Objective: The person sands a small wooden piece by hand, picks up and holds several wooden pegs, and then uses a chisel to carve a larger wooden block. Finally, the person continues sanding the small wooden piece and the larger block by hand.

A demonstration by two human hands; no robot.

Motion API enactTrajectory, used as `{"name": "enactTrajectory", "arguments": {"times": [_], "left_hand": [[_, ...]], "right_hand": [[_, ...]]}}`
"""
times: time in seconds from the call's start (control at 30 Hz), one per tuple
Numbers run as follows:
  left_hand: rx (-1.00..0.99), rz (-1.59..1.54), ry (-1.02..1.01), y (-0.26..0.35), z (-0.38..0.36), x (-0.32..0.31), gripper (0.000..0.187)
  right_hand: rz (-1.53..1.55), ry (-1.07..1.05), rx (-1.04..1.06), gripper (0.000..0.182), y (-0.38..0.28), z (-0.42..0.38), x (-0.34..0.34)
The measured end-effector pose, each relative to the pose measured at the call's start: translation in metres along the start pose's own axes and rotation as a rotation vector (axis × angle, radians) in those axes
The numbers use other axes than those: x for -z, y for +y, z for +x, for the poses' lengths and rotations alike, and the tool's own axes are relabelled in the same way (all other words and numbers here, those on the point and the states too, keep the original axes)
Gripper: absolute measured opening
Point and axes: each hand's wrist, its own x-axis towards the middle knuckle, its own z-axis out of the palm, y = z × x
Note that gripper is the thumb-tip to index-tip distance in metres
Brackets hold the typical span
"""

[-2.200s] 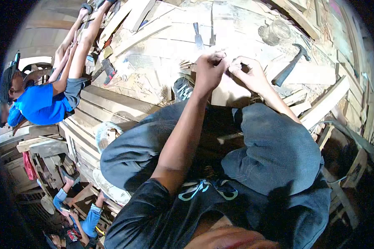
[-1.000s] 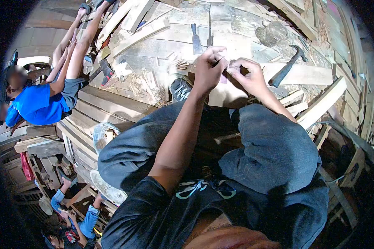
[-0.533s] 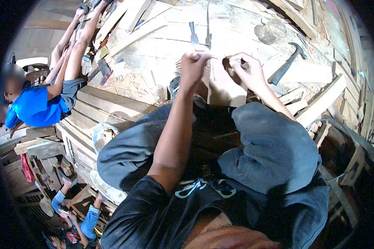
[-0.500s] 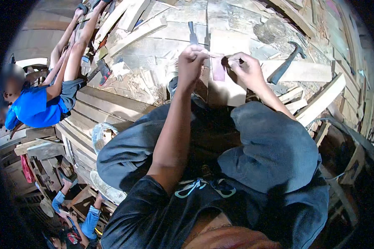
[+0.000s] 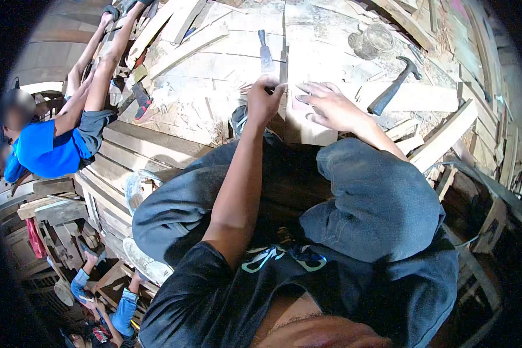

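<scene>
My left hand (image 5: 264, 101) is closed at the left edge of a pale wooden board (image 5: 310, 132), thumb and fingers curled together. Whatever they may hold is too small or too bright to make out. On the same board my right hand (image 5: 336, 110) lies open, fingers stretched to the left. Its fingertips partly cover a pinkish flat piece (image 5: 298, 105). Just beyond my left hand rests a dark-handled chisel-like tool (image 5: 265, 51). A claw hammer (image 5: 393, 90) lies to the right of my right hand.
A round clear container (image 5: 378, 39) stands at the far right. Wooden offcuts (image 5: 446, 136) lie on the right, and a long plank (image 5: 191, 49) on the left. Wood shavings litter the floor. A person in a blue shirt (image 5: 49, 148) sits at left; another person (image 5: 107, 319) is lower left.
My right hand has gone from a pinch above the pink piece to lying flat over it. My left hand has dropped slightly nearer to me. The view has shifted a little.
</scene>
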Motion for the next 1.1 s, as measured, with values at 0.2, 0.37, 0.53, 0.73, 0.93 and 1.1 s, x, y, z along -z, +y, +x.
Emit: {"name": "enactTrajectory", "arguments": {"times": [0.2,0.37,0.53,0.73,0.93,1.1], "left_hand": [[0.077,0.142,-0.083,0.026,-0.007,0.007,0.014],[0.044,0.179,-0.079,0.027,-0.005,0.007,0.012],[0.064,0.187,-0.096,0.033,-0.007,0.01,0.012],[0.066,0.187,-0.077,0.028,-0.004,0.007,0.012],[0.095,0.187,-0.113,0.028,-0.006,0.009,0.014],[0.135,0.337,-0.204,0.035,0.007,0.038,0.014]], "right_hand": [[-0.04,-0.017,0.013,0.054,0.001,0.001,0.001],[-0.045,-0.023,0.003,0.054,0.001,0.0,0.0],[-0.031,-0.039,-0.002,0.056,-0.001,0.001,0.002],[-0.031,-0.015,0.009,0.054,0.001,0.0,0.0],[-0.03,-0.036,-0.004,0.054,-0.002,0.001,0.004],[0.056,-0.007,-0.026,0.048,0.002,0.003,0.005]]}}
